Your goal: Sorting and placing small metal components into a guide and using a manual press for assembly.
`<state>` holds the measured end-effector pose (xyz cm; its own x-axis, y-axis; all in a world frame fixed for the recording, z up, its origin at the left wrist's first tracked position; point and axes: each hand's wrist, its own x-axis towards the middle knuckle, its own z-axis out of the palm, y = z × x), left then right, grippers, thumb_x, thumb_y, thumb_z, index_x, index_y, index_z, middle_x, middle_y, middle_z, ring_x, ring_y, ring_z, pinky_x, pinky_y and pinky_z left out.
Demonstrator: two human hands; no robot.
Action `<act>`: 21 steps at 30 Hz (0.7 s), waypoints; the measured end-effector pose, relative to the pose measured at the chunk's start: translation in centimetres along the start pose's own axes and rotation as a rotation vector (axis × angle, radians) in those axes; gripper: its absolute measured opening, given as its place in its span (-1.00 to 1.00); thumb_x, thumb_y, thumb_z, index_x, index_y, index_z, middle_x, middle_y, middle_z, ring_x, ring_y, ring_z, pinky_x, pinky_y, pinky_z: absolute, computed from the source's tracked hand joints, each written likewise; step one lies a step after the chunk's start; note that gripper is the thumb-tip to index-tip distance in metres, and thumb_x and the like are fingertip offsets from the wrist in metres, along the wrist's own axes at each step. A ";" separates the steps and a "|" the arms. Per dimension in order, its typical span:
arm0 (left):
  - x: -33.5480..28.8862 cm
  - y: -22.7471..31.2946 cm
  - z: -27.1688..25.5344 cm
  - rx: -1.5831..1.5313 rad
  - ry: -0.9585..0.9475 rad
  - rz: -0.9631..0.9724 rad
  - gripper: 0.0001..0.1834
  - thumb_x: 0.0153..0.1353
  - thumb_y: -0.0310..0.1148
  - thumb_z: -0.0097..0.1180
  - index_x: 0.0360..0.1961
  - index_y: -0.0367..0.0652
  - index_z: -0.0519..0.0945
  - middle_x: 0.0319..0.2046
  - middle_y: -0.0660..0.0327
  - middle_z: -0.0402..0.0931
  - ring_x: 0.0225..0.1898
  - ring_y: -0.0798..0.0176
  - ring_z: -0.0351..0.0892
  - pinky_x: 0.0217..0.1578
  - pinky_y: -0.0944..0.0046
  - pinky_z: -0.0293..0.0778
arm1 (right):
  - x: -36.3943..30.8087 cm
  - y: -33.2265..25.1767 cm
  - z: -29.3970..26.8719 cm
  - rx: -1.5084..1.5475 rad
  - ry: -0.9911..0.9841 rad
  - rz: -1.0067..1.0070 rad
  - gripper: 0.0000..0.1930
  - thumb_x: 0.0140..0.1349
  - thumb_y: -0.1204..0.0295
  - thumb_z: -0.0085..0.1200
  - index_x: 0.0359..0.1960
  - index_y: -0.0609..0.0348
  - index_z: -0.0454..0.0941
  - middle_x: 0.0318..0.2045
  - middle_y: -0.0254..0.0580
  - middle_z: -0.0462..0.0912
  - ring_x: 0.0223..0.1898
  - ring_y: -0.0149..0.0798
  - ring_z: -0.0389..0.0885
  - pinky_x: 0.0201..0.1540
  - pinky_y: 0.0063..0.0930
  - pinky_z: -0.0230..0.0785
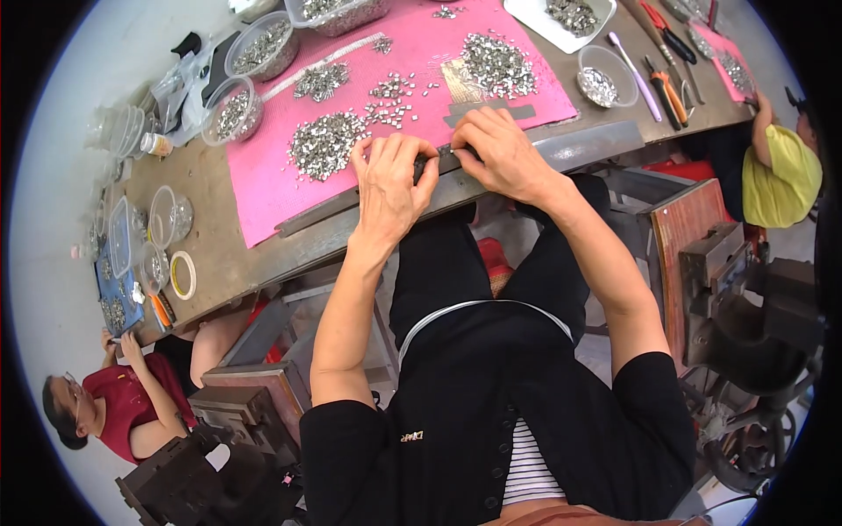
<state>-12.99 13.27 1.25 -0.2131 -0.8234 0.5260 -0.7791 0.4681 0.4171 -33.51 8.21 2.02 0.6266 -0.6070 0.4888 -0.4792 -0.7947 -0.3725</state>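
Note:
My left hand (393,182) is closed at the front edge of the pink mat (289,197), its thumb and fingers curled round something dark and mostly hidden. Close to its right, my right hand (502,151) is also closed, fingertips bent down over a small part that I cannot make out. Both hands rest by a dark metal bar (329,207) along the table edge. Just beyond my left hand lies a pile of small shiny metal pieces (323,147). A flat grey strip (517,112) lies behind my right hand, with another metal pile (498,66) farther back.
Plastic tubs of metal pieces (262,51) stand at the back left. At right are a round tub (607,77), a purple toothbrush (635,77) and orange-handled pliers (674,103). A tape roll (183,275) lies left. People sit at both ends: red shirt (140,403), yellow shirt (783,180).

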 end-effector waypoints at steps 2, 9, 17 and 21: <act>-0.1 0.2 -0.2 -0.064 -0.024 -0.072 -0.84 0.16 -0.42 0.29 -0.22 -0.08 0.63 -0.28 0.24 0.57 -0.17 0.14 0.55 0.26 -0.08 0.16 | 0.2 0.1 0.1 -0.026 0.014 -0.063 -0.84 0.11 0.53 0.23 -0.29 0.18 0.51 -0.27 -0.21 0.52 -0.18 -0.12 0.50 -0.10 -0.27 0.29; -1.2 -1.7 -2.2 0.073 0.062 -0.183 -0.64 0.40 -0.32 0.09 0.18 -0.14 0.57 0.21 0.01 0.51 0.33 -0.10 0.38 0.42 -0.36 -0.09 | 0.1 0.4 -0.3 0.057 -0.052 -0.005 -0.91 0.20 0.55 0.18 -0.26 0.18 0.57 -0.24 -0.23 0.58 -0.15 -0.13 0.53 -0.07 -0.30 0.32; -3.0 -1.4 -2.6 0.310 -0.191 -0.280 -0.35 0.50 0.04 -0.13 0.33 -0.31 0.42 0.42 -0.10 0.26 0.49 -0.17 0.11 0.42 -0.48 -0.29 | -0.1 -0.3 0.8 0.257 0.062 0.220 -0.86 0.22 0.50 0.23 -0.21 0.25 0.61 -0.26 -0.16 0.62 -0.15 -0.09 0.58 -0.07 -0.31 0.41; -2.9 -0.7 -2.4 0.169 -0.183 -0.228 -0.31 0.49 0.05 -0.11 0.33 -0.38 0.40 0.40 -0.15 0.29 0.47 -0.14 0.17 0.42 -0.47 -0.25 | -0.6 -0.4 1.1 0.345 0.100 0.314 -0.79 0.17 0.44 0.33 -0.21 0.25 0.63 -0.26 -0.18 0.64 -0.16 -0.13 0.57 -0.06 -0.32 0.40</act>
<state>-10.39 16.06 1.23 -0.1129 -0.9518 0.2850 -0.9025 0.2183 0.3713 -32.97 8.89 1.02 0.4137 -0.8284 0.3776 -0.3930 -0.5366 -0.7467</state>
